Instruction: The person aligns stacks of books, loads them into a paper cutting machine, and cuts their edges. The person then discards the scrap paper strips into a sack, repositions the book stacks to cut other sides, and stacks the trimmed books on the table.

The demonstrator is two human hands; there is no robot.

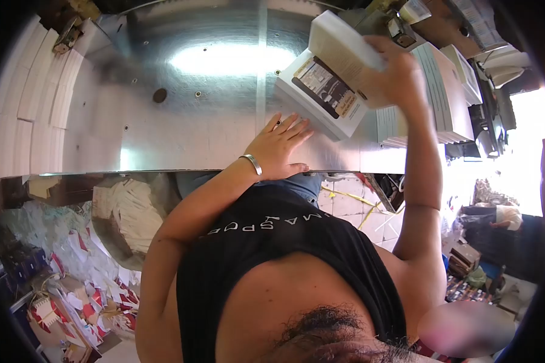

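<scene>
My left hand [280, 147], wearing a silver bracelet, lies on the metal table [194, 130] with its fingers spread. Its fingertips are close to a thick white stack of printed pages [351, 124], whose top sheet has a dark picture panel. Over that stack my right hand [396, 72] grips a pale book block [344, 45], tilted up at an angle. The fingers of my right hand are partly hidden and slightly blurred. Whether the block's lower edge touches the stack, I cannot tell.
Tall white paper stacks [27, 91] line the table's left end. More stacked paper blocks [439, 91] stand right of my right hand. Small holes dot the metal surface. Below the table edge at left are a sack [127, 212] and scattered paper scraps [85, 272].
</scene>
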